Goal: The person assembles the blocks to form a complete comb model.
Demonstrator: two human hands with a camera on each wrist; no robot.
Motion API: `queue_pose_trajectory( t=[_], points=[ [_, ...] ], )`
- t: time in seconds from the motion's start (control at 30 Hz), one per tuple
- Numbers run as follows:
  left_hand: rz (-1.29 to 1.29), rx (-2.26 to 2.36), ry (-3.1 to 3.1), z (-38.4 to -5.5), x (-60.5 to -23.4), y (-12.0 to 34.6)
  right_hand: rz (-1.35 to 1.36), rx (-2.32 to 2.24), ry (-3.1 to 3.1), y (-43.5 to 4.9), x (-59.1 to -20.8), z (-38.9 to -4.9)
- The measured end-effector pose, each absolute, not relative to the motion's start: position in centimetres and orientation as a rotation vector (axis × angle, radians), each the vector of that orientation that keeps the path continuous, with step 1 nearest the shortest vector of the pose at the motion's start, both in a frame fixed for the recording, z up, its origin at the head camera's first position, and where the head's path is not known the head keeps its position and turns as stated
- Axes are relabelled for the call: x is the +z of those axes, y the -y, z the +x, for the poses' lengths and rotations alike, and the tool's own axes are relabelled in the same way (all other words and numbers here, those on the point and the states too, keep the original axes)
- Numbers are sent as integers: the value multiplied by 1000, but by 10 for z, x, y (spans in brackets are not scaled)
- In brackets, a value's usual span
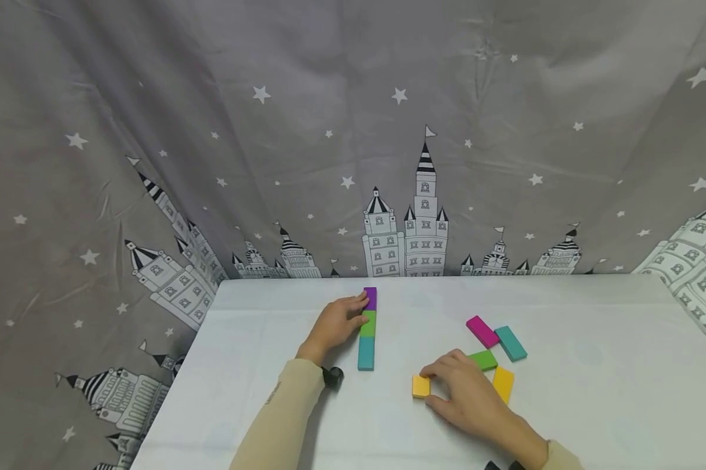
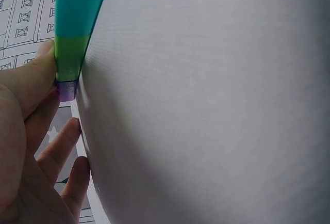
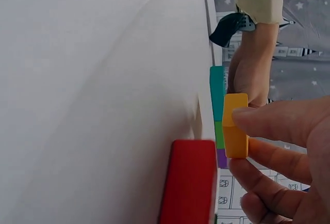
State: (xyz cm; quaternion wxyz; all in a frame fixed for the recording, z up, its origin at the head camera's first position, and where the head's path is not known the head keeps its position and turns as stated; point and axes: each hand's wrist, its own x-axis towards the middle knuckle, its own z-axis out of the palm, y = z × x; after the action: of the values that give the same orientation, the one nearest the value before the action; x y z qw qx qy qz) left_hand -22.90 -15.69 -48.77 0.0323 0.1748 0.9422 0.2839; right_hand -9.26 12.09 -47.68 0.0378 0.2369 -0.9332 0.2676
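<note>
My left hand (image 1: 331,328) rests at the left side of a straight row of blocks. Its fingertips touch the purple block (image 1: 371,297) at the far end, and its thumb touches the green block (image 1: 368,325) in the middle. A teal block (image 1: 366,356) forms the near end, flush against the green one. My right hand (image 1: 463,395) pinches a yellow-orange block (image 1: 420,386) between thumb and fingers, to the right of the row's near end. Seen from the right wrist, the yellow-orange block (image 3: 235,133) shows between the thumb and the fingers.
Around the right hand lie a magenta block (image 1: 482,331), a second teal block (image 1: 511,343), another green block (image 1: 484,360) and a yellow block (image 1: 503,384). A red block (image 3: 190,182) shows close up in the right wrist view. A grey curtain (image 1: 305,163) hangs behind the white table (image 1: 599,378).
</note>
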Motion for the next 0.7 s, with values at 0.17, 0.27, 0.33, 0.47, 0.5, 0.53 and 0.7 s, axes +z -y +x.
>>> queue_pose_trajectory(
  t=[0.17,0.27,0.33,0.47,0.5,0.53,0.7],
  points=[
    [533,875,-2904,-229,-489,156,731,846,2862,-111,-474,-97],
    [522,863,-2901,-229,-490,156,716,866,2870,-105,-473,-101],
    [514,865,-2896,-229,-490,156,705,871,2879,-100,-472,-103],
    [510,874,-2893,-229,-489,155,704,883,2891,-92,-469,-107],
    [511,876,-2894,-229,-489,155,711,897,2889,-90,-469,-108],
    [515,873,-2897,-229,-489,155,718,906,2887,-88,-469,-108],
    [531,866,-2908,-230,-490,157,768,933,2869,-77,-471,-110]
  ],
)
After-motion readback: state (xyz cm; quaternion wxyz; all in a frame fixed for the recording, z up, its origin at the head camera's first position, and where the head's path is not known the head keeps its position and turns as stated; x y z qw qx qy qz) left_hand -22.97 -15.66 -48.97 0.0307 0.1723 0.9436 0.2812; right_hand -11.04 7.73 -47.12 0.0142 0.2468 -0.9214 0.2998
